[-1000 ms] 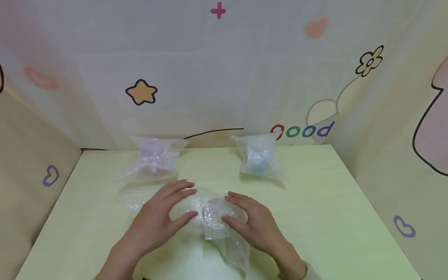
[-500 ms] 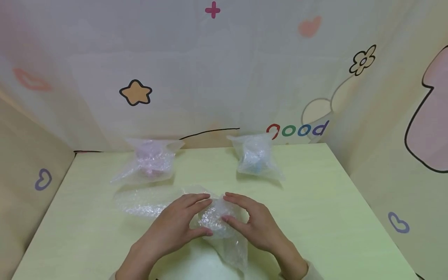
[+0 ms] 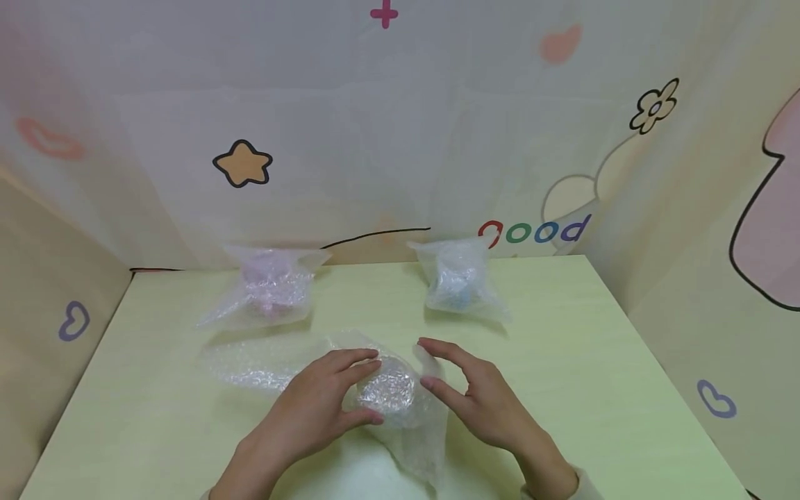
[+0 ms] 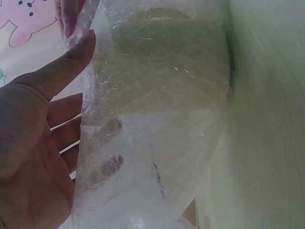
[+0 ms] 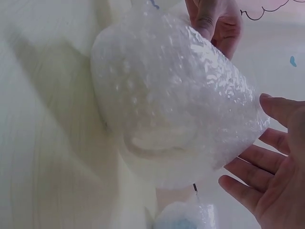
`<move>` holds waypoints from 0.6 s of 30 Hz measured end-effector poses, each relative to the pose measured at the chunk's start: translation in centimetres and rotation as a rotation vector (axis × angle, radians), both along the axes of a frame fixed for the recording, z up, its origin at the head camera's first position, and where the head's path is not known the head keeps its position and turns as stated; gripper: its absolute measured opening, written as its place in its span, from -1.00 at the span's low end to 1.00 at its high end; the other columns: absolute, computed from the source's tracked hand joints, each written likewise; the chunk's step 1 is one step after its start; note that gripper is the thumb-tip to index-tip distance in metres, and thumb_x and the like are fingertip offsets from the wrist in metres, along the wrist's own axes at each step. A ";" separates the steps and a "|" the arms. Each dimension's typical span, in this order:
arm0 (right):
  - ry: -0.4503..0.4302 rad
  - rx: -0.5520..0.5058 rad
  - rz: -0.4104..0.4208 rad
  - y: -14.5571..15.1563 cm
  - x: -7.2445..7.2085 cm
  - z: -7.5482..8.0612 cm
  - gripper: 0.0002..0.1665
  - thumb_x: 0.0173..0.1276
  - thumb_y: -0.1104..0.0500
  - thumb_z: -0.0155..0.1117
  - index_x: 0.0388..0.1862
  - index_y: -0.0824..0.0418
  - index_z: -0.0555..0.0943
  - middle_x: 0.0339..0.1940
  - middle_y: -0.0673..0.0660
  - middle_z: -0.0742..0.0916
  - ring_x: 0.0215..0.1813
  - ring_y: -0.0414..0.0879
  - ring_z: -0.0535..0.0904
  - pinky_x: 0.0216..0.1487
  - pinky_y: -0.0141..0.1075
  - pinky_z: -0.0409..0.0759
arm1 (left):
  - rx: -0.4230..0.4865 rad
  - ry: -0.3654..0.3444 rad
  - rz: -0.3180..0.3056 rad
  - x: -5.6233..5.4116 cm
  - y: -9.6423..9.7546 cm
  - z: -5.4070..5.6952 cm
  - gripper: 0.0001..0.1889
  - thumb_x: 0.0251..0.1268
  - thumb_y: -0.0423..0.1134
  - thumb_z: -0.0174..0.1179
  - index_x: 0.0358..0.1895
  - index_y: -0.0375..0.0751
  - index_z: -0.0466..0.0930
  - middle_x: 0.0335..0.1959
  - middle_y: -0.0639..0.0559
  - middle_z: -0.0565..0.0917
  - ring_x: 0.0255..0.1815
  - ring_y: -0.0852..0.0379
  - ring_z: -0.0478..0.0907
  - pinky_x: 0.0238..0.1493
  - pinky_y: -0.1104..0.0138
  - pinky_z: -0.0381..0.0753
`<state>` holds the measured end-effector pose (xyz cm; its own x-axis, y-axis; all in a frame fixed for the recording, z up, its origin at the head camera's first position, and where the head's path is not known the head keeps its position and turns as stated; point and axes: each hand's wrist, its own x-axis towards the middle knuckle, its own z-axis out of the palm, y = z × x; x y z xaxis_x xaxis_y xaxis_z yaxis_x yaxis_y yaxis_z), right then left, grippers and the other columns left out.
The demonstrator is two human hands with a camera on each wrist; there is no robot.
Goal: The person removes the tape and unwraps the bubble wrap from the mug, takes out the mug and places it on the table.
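as 2 hands [image 3: 319,399] [image 3: 490,399] hold it, bubblewrap [image 3: 390,389] — glossy

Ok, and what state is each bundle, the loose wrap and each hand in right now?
Front bundle: partly wrapped, edges loose.
Loose wrap: trailing out left.
Pink-tinted bundle: wrapped, no hand on it.
Blue-tinted bundle: wrapped, no hand on it.
Left hand: curled round the front bundle's left side.
Right hand: pinching a flap at the front bundle's right.
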<state>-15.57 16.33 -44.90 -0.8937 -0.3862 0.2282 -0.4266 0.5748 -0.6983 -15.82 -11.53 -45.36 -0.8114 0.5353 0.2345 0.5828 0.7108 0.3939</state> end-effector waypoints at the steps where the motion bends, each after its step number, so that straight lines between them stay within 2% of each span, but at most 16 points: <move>1: 0.004 0.005 -0.001 0.2 0.0 0.0 -0.40 0.52 -0.08 0.31 0.49 -0.15 0.46 0.38 -0.21 0.65 0.44 -0.19 0.55 0.42 -0.06 0.56 | 0.000 -0.003 0.000 0.0 0.0 0.0 -0.23 0.04 0.24 0.50 0.34 -0.02 0.63 0.40 0.15 0.59 0.40 0.07 0.55 0.35 0.12 0.60; 6: 0.008 0.019 -0.008 0.9 0.1 0.2 -0.38 0.54 -0.06 0.28 0.52 -0.26 0.39 0.39 -0.21 0.64 0.44 -0.19 0.56 0.40 -0.04 0.58 | 0.003 -0.016 0.006 0.0 0.0 0.1 -0.22 0.03 0.24 0.50 0.34 -0.02 0.63 0.39 0.14 0.60 0.40 0.07 0.54 0.34 0.12 0.60; 12: 0.003 0.030 -0.008 1.7 0.4 0.4 -0.35 0.56 -0.03 0.27 0.55 -0.29 0.34 0.43 -0.23 0.60 0.44 -0.16 0.56 0.37 -0.01 0.60 | -0.006 -0.021 0.010 0.0 0.0 0.2 -0.22 0.03 0.25 0.49 0.34 -0.03 0.63 0.40 0.14 0.59 0.40 0.06 0.54 0.35 0.11 0.60; 18: -0.001 0.044 -0.018 2.4 0.6 0.7 -0.34 0.57 -0.01 0.25 0.56 -0.35 0.31 0.45 -0.27 0.58 0.43 -0.11 0.58 0.27 -0.07 0.66 | -0.008 -0.031 0.013 0.1 0.0 0.2 -0.21 0.03 0.24 0.50 0.35 -0.03 0.62 0.41 0.15 0.59 0.40 0.05 0.54 0.34 0.12 0.61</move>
